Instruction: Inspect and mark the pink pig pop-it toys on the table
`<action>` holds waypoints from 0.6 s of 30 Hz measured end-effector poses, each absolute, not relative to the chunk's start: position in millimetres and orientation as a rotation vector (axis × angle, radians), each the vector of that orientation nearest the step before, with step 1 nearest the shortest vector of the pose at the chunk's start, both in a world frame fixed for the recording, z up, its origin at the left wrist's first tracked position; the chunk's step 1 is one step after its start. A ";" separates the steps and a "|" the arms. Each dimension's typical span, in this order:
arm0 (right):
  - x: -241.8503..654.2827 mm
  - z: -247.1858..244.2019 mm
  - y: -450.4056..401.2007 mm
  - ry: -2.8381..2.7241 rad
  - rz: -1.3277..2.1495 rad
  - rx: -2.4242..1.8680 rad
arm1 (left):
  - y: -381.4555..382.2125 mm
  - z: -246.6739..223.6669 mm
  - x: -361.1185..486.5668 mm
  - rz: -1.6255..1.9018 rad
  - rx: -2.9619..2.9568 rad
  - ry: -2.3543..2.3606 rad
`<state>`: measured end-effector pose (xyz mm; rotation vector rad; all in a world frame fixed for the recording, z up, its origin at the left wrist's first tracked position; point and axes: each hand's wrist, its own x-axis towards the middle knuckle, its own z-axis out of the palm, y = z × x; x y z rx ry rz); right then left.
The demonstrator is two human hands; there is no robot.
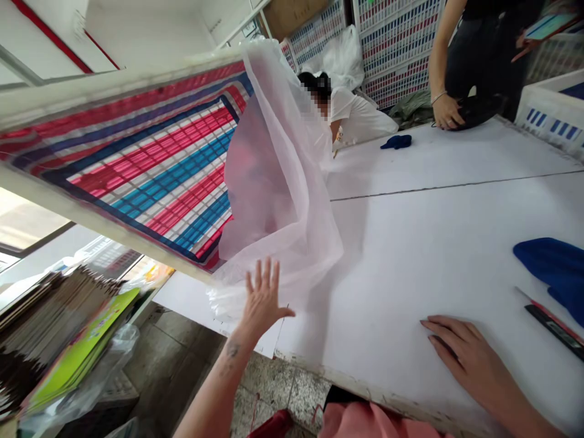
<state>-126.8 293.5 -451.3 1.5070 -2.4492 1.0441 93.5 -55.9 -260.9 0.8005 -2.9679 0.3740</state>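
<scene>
A large white plastic crate (137, 234), lined with striped red, blue and white fabric, stands tilted on its side at the left. A translucent plastic sheet (301, 237) drapes from its edge onto the white table (410, 255). My left hand (263, 301) is raised with fingers spread, in front of the lower edge of the sheet; whether it touches the sheet is unclear. My right hand (460, 350) lies on the table near its front edge, fingers extended, holding nothing. Right of it are a black and red cutter (554, 331) and a blue cloth (552, 267).
A person in white (360, 115) leans on the table's far side. Another person's hand (447, 112) rests by a black item at the back right. Also in view are a small blue cloth (396, 142), a white crate (552, 115) and stacked cardboard (68, 322) at lower left.
</scene>
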 end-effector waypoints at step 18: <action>-54.8 -325.9 106.1 -2.211 1.012 2.505 | 24.3 -297.3 89.3 -0.845 0.937 -2.978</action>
